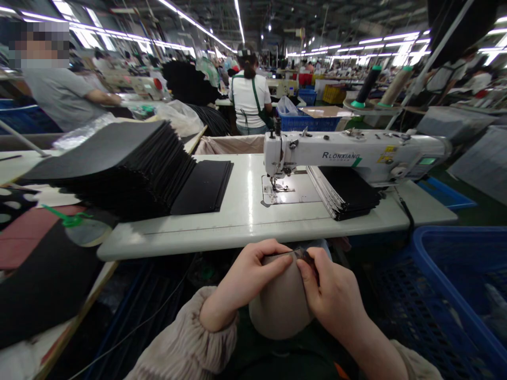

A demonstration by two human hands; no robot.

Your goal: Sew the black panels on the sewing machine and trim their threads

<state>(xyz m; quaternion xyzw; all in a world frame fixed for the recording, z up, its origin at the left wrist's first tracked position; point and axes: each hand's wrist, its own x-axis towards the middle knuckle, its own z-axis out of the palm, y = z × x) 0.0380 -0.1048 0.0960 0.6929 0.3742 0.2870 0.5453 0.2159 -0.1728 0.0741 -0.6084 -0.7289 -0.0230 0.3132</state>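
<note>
A greyish-beige piece of sheet material (279,306), curved over, is held in front of my lap, below the table's front edge. My left hand (261,272) grips its upper edge, thumb on the near face and fingers behind. At the upper right corner my right hand (330,287) pinches the same piece, where a dark edge shows between the fingers. Beyond my hands stands a white sewing machine (340,150) with its needle area lit. Under its arm lies a stack of black pieces (350,192) with pale edges.
On the left, a tall stack of black sheets (130,163) stands beside a lower black stack (204,184) on the white table (245,224). A green-spouted oil bottle (81,227) is at far left. Blue baskets (447,274) stand at right. Co-workers (249,95) sit farther off.
</note>
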